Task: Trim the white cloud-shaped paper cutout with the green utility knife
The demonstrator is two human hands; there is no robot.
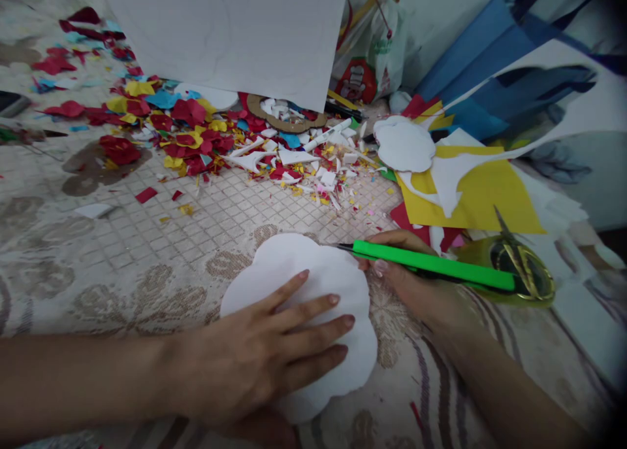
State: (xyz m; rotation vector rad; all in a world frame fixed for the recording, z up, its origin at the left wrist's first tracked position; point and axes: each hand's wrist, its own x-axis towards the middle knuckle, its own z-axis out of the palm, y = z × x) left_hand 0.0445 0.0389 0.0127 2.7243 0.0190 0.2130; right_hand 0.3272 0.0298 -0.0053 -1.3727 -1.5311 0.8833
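Observation:
A white scalloped, cloud-shaped piece of paper or foam board (294,259) lies on the patterned tablecloth in front of me. My left hand (274,344) rests flat on it with the fingers spread, pressing it down. In my right hand (411,279) is a green utility knife (431,263), gripped near its front end. Its thin dark tip points left and meets the upper right edge of the white piece. Whether the blade cuts into it, I cannot tell. Behind my right wrist, small gold scissors (522,259) lie on a roll of tape (543,279).
Red, yellow and blue paper scraps (191,122) and white offcuts (323,168) litter the far side. A large white sheet (230,31) stands behind them. To the right are a smaller scalloped piece (404,143), yellow paper (504,194) and a blue bag (470,50).

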